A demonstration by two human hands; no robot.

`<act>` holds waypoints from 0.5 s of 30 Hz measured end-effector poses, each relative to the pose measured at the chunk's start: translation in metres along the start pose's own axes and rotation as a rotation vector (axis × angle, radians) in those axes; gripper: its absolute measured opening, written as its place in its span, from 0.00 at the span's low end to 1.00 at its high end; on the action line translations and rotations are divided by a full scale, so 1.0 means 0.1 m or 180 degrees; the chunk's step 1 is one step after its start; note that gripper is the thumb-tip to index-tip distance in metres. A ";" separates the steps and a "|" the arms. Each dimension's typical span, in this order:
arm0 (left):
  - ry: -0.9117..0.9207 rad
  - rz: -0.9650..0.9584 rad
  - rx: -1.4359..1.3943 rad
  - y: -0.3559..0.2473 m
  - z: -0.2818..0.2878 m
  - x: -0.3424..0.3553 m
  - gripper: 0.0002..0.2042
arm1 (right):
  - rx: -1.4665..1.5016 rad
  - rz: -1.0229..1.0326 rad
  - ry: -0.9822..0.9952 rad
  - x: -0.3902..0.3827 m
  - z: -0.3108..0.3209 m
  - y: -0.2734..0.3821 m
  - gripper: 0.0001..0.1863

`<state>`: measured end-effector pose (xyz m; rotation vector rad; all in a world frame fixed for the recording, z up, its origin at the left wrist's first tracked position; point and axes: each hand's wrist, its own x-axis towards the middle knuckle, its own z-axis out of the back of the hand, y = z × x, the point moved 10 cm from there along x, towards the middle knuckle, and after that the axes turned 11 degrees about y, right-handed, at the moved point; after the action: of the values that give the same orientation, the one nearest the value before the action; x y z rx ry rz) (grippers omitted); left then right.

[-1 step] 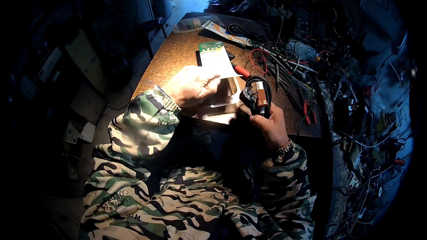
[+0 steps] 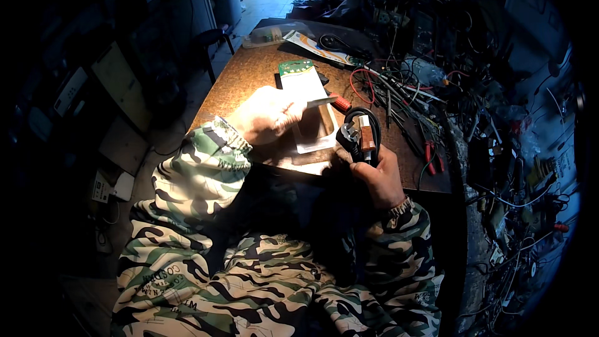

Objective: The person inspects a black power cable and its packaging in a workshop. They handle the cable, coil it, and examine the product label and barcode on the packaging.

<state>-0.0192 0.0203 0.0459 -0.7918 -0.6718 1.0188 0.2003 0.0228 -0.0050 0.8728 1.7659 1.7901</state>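
Note:
My left hand (image 2: 265,115) is closed over the package, and a thin, grey knife-like blade (image 2: 321,102) sticks out from its fingers to the right. Whatever handle it has is hidden in the fist. Beneath lies a flat white package (image 2: 302,81) with a green top and a pale-edged window lower down, resting on the table. My right hand (image 2: 380,178) grips a coiled black power cord (image 2: 376,123) near the table's front edge. The cord's plug (image 2: 349,134) and a brown-and-white band (image 2: 367,134) show above the thumb.
A red-handled tool (image 2: 340,102) lies just beyond the package. Red, black and white test leads (image 2: 390,87) tangle along the table's right side, by red clips (image 2: 430,156). Farther back are a clear plastic pack (image 2: 268,36) and another white-and-orange package (image 2: 321,48). Cluttered cables (image 2: 511,200) fill the right.
My left hand has tilted slightly, and the piece sticking out of it shows as a narrow grey strip instead of a bright white patch. My right hand keeps its place.

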 end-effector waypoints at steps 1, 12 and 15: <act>-0.0281 -0.0389 0.0511 -0.06 0.10 0.03 0.19 | 0.0000 -0.0017 0.0049 0.00 0.01 -0.03 0.16; -0.0079 -0.0673 0.0825 -0.43 0.25 0.42 0.12 | -0.2539 -0.0856 0.1044 0.53 -0.09 0.43 0.22; -0.0045 -0.0844 0.0373 -0.49 0.25 0.55 0.14 | -0.3034 -0.1665 0.0894 0.61 -0.01 0.52 0.24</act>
<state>0.0049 0.0622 0.1063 -0.5763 -0.7022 0.8146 0.1630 0.0638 0.0535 -0.2119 0.9040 2.0733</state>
